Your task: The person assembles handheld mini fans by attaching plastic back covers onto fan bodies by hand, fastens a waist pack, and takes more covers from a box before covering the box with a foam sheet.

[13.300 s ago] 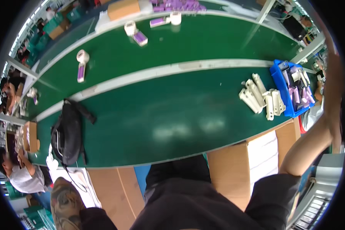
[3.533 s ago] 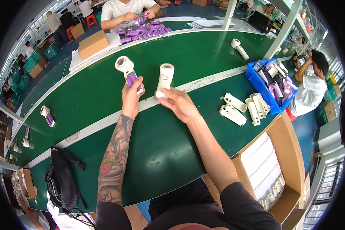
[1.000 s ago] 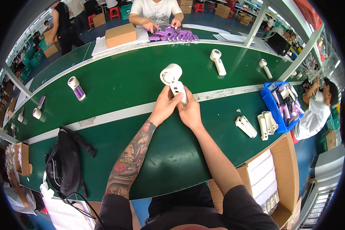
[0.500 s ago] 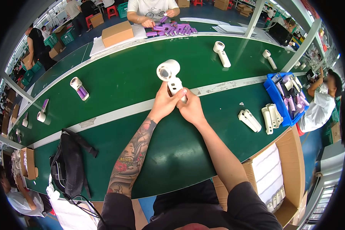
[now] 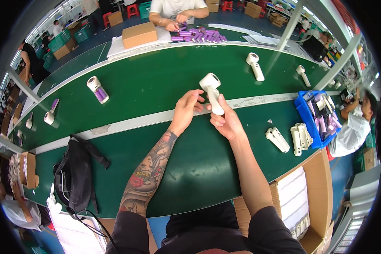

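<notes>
A white handheld fan [image 5: 213, 94] with a round head and a slim handle is held up over the table strip. My right hand [image 5: 226, 119] is closed round its handle, thumb along the side. Just left of the handle is my left hand [image 5: 188, 109], its fingers apart and curved toward the fan, holding nothing. Farther off on the green surface lie a white fan [image 5: 255, 67] at the right and another fan [image 5: 98, 90] with purple cells showing in its handle at the left.
A blue bin [image 5: 301, 111] of white and purple parts stands at the right, beside several white handle shells [image 5: 299, 137]. A black bag [image 5: 79, 178] lies at the left. An open carton [image 5: 319, 186] is at the lower right. Across the table, a person handles purple cells [image 5: 201, 35].
My left hand has let go of the fan and opened beside it. The right hand has turned the fan over and shifted it right. The view has also shifted slightly.
</notes>
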{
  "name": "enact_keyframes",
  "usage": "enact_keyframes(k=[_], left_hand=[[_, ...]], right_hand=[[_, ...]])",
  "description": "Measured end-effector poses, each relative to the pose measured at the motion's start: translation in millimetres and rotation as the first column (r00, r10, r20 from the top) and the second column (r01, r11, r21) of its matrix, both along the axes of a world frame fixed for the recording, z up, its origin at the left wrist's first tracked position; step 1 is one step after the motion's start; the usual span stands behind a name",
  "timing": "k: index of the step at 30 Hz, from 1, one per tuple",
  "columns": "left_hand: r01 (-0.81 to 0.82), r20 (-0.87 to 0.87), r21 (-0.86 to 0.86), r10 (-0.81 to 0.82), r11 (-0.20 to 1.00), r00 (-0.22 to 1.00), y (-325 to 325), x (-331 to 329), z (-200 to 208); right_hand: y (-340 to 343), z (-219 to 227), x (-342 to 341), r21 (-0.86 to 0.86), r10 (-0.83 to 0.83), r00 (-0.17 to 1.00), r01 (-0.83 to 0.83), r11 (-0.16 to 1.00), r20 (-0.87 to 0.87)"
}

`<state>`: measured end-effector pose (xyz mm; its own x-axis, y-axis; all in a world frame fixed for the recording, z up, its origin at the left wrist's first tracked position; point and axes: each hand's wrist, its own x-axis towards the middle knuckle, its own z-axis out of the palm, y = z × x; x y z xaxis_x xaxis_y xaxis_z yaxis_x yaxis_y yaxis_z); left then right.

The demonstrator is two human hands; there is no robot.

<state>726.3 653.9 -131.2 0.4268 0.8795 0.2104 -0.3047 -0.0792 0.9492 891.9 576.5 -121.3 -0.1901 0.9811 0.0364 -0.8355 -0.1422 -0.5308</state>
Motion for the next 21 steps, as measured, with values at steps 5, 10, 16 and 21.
enact_keyframes(k=[5,10,16,21], left_hand=[[-0.183,-0.162,0.028,0.185,0.983,0.969,19,-10,-1],[-0.645,-0.052,0.717,0.942,0.267,0.332,72,-63,-24],[-0.65,-0.373,0.755,0.873,0.088,-0.314,144,-206,-54],[-0.614,-0.508,0.755,0.797,0.23,-0.326,178,-265,-59]], right_hand=[[10,-12,-7,0.086,-0.442,0.71,0.478,0.874,0.549],[1,-8,1,0.41,-0.586,0.162,0.569,0.713,0.794],[-85,54,85,0.472,-0.326,-0.41,0.33,0.817,0.852],[-165,80,163,0.285,-0.036,-0.729,0.221,0.933,0.684]])
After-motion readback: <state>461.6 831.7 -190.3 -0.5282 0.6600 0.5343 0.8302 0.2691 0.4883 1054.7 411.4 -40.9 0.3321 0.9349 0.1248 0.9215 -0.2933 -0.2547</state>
